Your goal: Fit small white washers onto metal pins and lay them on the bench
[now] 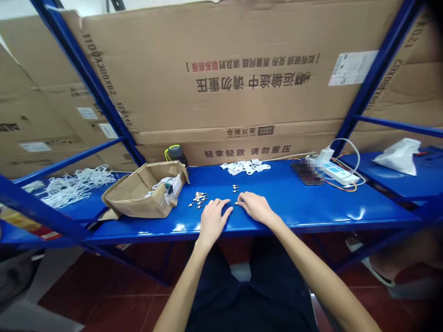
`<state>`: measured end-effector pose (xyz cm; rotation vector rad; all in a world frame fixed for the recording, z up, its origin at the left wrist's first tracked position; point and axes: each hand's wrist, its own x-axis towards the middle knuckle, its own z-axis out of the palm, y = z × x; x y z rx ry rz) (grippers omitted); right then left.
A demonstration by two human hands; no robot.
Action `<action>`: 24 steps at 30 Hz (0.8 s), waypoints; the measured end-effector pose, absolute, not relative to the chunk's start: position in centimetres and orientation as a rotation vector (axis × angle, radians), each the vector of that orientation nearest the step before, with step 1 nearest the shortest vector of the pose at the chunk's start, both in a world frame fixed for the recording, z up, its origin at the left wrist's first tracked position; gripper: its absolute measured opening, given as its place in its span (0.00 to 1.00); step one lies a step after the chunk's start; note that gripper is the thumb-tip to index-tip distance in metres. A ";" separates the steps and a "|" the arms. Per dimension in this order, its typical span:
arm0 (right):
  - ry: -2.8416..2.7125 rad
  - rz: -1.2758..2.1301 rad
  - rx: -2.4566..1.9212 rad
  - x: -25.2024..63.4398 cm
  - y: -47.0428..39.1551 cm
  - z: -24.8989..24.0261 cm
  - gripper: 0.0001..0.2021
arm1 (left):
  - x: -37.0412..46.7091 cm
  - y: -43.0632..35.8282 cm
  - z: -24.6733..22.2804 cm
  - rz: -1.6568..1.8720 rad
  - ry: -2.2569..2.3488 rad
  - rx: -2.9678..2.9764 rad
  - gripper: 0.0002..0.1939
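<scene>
- Two risks (my judgement): the single metal fitting (236,203) might slip or roll on the smooth blue shelf (311,207) if nudged off-centre; a sweep of the left hand (212,219) toward the open carton (140,207) could scatter the loose pile of fittings (199,198).
- Single metal fitting: well right of the carton, at the fingertips of the right hand (255,208), in the gap between the hands.
- Right hand: fingers narrowed on it (pinched or merely touched, cannot tell).
- Left hand: nearer the carton, thumb and fingers parted, nothing seen between.
- Short row of fittings (236,190): right of the carton, just beyond the single one.
- Loose pile: between carton and left hand.
</scene>
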<state>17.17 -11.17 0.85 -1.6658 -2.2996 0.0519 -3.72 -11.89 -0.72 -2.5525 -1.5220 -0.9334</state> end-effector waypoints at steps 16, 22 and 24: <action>-2.342 -0.068 -1.404 17.0 -14.3 -0.4 0.12 | -5.2 -11.4 -1.0 -1.194 -1.452 -2.911 0.15; -2.309 0.035 -1.338 17.3 -14.6 -0.3 0.09 | -4.9 -11.8 -0.9 -1.197 -1.413 -2.949 0.13; -2.301 0.080 -1.322 17.4 -14.7 -0.2 0.09 | -4.8 -12.0 -0.8 -1.185 -1.402 -2.961 0.13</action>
